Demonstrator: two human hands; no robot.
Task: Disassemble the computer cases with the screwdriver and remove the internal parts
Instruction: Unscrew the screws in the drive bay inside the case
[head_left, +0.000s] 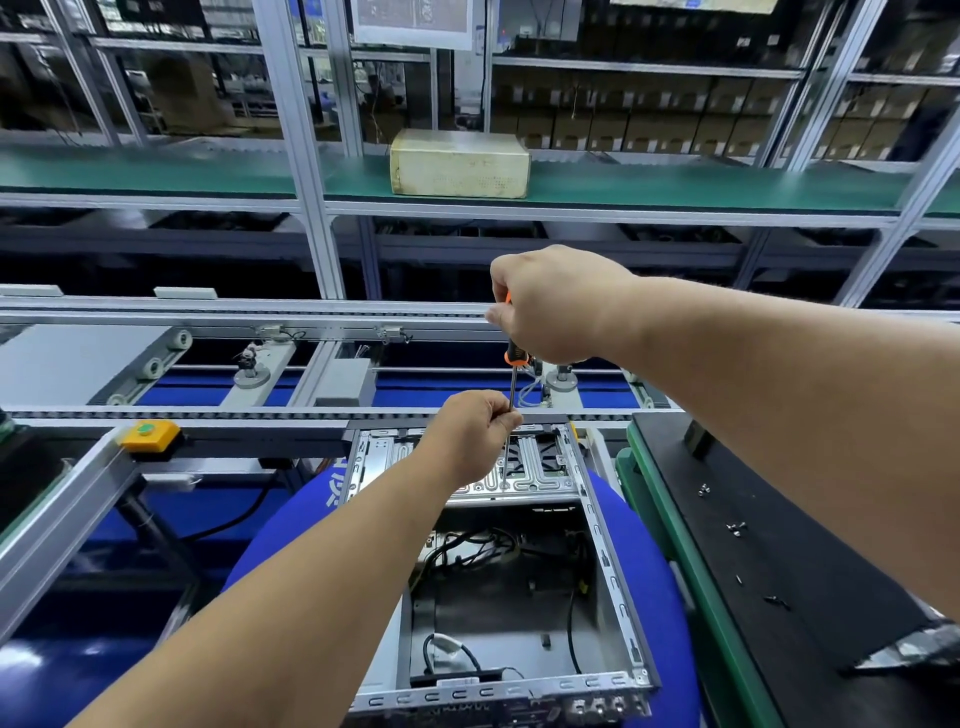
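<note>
An open computer case (602, 566) of bare metal lies on a round blue stool top (291, 540) in front of me, black cables loose inside it. A silver drive bracket (524, 486) spans its far end. My right hand (556, 306) grips the orange-and-black handle of a screwdriver (514, 364) held upright. Its thin shaft runs down to a screw on the bracket. My left hand (467, 431) pinches the shaft just above the bracket.
A black mat (810, 561) on a green-edged table at the right carries several loose screws (736, 528). A yellow button box (149, 434) sits on the conveyor rail at left. A beige box (460, 163) rests on the green shelf beyond the conveyor.
</note>
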